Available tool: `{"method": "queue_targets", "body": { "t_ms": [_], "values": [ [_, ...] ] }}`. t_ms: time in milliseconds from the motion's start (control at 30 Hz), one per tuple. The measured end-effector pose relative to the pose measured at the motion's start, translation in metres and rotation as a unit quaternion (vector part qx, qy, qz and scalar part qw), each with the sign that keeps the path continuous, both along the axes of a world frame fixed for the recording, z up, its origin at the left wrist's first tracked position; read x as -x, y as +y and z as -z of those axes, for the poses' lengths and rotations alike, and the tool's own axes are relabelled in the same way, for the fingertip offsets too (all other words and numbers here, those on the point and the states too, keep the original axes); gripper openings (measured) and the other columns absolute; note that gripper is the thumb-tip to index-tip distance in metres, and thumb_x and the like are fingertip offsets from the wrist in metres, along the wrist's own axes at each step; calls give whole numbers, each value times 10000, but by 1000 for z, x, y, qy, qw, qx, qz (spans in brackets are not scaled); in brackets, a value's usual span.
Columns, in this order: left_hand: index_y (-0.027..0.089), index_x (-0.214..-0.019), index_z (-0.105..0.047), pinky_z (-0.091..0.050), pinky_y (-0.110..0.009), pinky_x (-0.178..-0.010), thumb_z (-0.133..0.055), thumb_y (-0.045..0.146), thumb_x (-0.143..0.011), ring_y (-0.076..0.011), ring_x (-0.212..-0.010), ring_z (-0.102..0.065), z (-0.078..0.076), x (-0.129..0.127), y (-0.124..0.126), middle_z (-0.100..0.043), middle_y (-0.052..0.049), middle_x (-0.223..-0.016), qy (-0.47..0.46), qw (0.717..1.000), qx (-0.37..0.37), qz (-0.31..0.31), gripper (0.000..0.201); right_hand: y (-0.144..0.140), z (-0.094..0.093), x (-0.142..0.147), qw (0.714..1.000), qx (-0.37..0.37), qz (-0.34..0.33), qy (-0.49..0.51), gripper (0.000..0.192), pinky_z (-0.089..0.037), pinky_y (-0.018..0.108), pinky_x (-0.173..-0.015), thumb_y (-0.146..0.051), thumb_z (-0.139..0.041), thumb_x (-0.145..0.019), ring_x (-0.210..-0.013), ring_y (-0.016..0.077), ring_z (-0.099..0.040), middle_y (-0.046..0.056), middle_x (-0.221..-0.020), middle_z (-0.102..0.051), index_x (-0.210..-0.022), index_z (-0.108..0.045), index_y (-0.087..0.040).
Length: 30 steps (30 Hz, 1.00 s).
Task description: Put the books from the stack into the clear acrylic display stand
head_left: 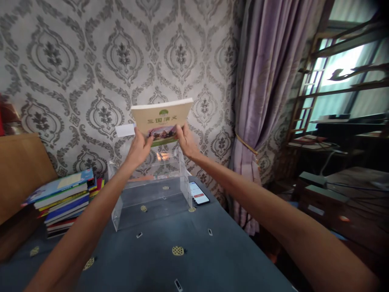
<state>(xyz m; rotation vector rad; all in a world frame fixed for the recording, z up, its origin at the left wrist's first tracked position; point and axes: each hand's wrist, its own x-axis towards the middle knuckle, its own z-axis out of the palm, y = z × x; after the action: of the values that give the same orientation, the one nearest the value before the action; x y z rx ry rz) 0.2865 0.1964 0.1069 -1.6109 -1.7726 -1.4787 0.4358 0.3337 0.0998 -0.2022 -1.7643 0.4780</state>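
Observation:
A thick paperback book [165, 117] with a cream cover, Chinese lettering and a picture band near its bottom is held up in front of the wall. My left hand [140, 145] grips its lower left corner, thumb on the cover. On the lower right edge, my right hand [186, 140] is closed in the same way. A white card or paper slip [125, 130] shows just left of my left hand; what it is fixed to is hidden. Below the book, a clear acrylic stand [184, 182] rests on the table.
A stack of books [67, 198] sits at the left beside a wooden panel [24, 174]. Right of the acrylic stand lies a phone [199, 193] with its screen lit. The dark patterned tablecloth [158, 259] ends at the right, near a purple curtain [258, 81].

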Motion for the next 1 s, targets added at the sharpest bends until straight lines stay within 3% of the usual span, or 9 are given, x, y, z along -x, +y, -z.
{"method": "queue_targets", "body": {
  "t_ms": [167,367,500,600,700,1000],
  "values": [
    [139,-1264,-393,-476,-411,-917,-551,323,-924,-320,-1103,-630,0,8,28,-648,-159,-1107,-18,999,29,-22,418,33,-6,8,997,57,-13,-51,526,-517,378,-841,-649,-260,-989,-857,210,-612,62,-962,-610,-1078,-552,-220],
    [130,-1251,-421,-473,-423,-928,-558,345,-914,-325,-1108,-622,8,16,41,-641,-163,-1115,-5,999,48,-15,422,48,5,9,990,109,-55,-72,610,-546,327,-728,-707,-279,-956,-789,181,-643,70,-1024,-628,-1109,-589,-204],
    [122,-1346,-383,-495,-411,-870,-497,369,-935,-322,-1033,-646,9,22,45,-644,-160,-1099,-6,996,91,-7,493,57,11,12,989,125,-58,-61,594,-564,327,-699,-687,-309,-962,-845,201,-658,75,-1017,-655,-1102,-631,-207],
    [119,-1402,-351,-514,-380,-812,-469,374,-939,-312,-1036,-639,8,27,53,-637,-164,-1142,-23,993,119,13,542,66,14,17,987,139,-49,-62,613,-567,327,-694,-692,-304,-960,-850,206,-660,82,-994,-659,-1057,-649,-194],
    [137,-1352,-439,-512,-374,-839,-517,400,-917,-307,-1073,-622,7,34,65,-632,-159,-1175,-38,993,111,33,514,77,15,22,985,156,-38,-67,634,-568,334,-676,-718,-326,-942,-795,206,-659,86,-926,-656,-997,-650,-176],
    [141,-1144,-600,-493,-428,-899,-519,395,-921,-301,-955,-662,16,46,88,-693,-129,-964,-87,987,127,35,348,104,24,38,978,184,-17,-95,505,-548,277,-575,-641,-478,-938,-656,179,-622,59,-686,-602,-775,-585,-176]
  ]
}}
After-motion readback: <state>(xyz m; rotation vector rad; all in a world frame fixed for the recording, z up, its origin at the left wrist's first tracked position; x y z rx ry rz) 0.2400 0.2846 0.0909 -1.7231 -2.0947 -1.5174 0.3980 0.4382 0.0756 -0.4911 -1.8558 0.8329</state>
